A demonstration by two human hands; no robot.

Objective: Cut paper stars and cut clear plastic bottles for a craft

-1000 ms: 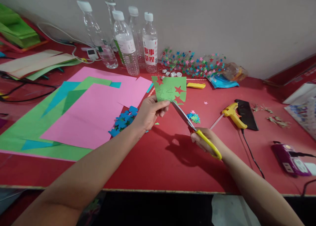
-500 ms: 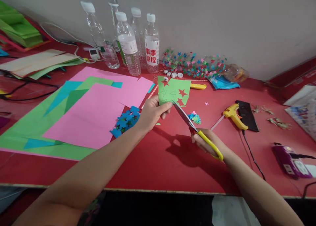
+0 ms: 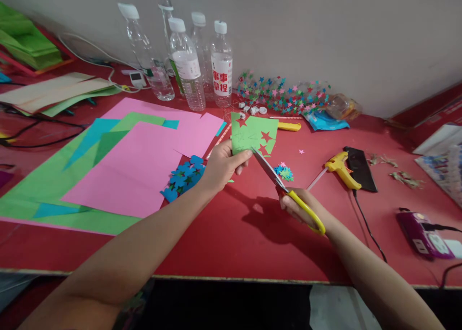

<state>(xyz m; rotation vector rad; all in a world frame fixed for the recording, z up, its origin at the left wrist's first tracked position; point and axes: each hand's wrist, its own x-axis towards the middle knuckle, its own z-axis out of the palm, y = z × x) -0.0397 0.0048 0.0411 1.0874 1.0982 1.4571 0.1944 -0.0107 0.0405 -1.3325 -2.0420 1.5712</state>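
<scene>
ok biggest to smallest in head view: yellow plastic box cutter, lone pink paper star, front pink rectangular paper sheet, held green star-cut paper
1. Front pink rectangular paper sheet
2. Held green star-cut paper
3. Yellow plastic box cutter
4. Lone pink paper star

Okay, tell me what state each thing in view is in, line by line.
Left hand: closed on green paper
Right hand: gripping scissors
Scissors: blades apparently nearly shut
Green paper: partly cut, star-shaped holes
Red-lettered bottle: capped, upright
Glue gun: lying on its side
Black phone: lying flat
</scene>
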